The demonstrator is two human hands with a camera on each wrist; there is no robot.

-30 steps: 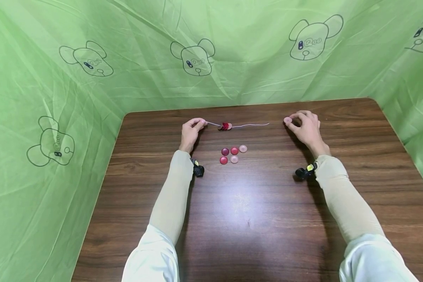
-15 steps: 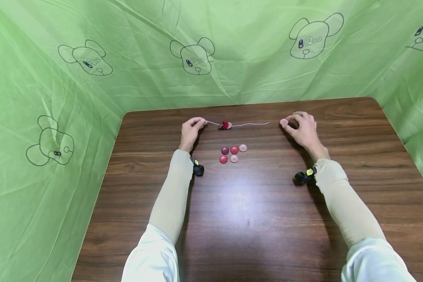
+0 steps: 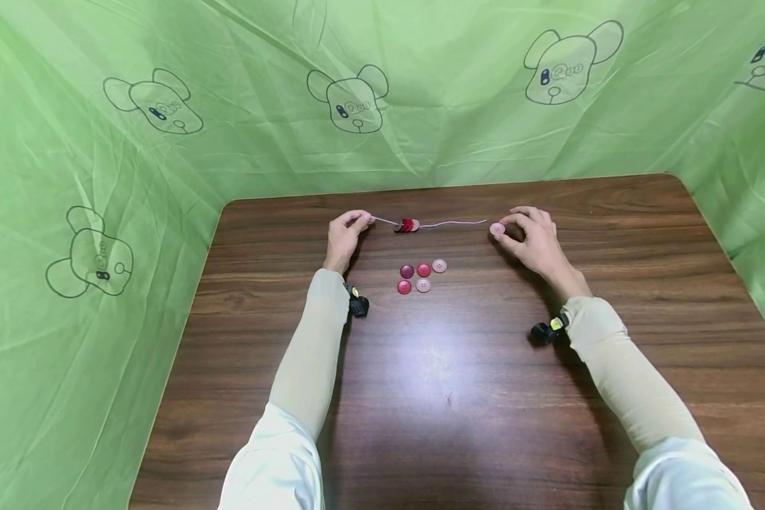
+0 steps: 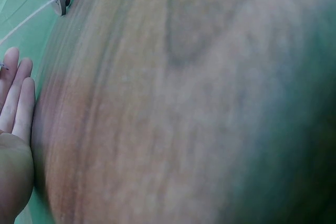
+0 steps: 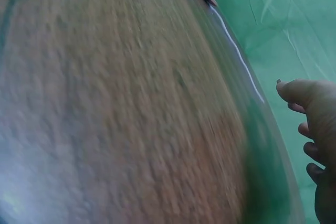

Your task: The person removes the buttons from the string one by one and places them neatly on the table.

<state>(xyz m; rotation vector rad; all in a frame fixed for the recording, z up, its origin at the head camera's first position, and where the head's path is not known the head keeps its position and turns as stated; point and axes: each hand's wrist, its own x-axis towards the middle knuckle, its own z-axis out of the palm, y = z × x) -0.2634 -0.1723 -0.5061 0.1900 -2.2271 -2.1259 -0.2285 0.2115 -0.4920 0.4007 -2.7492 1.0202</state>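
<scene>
My left hand point(image 3: 344, 237) pinches the left end of a pale string point(image 3: 451, 223) between thumb and fingertips. A short stack of red, dark and pink buttons point(image 3: 407, 225) is threaded on the string, a little to the right of that hand. From the stack the string runs on along the table to a free tip. Beside this tip, my right hand point(image 3: 533, 244) pinches a pink button point(image 3: 497, 229), its face with holes turned to the head camera. In the right wrist view, the right hand point(image 5: 320, 114) largely hides this button; the free string tip point(image 5: 262, 100) shows nearby.
Several loose buttons lie mid-table in two rows: a dark purple button point(image 3: 406, 271), red ones and pale pink ones point(image 3: 423, 285). The brown wooden table point(image 3: 459, 432) meets a green cloth backdrop point(image 3: 446, 142) along its far edge and left side.
My right hand has moved left and slightly toward me with the pink button, bringing it close to the string's free tip. The left hand and the threaded buttons stay in place.
</scene>
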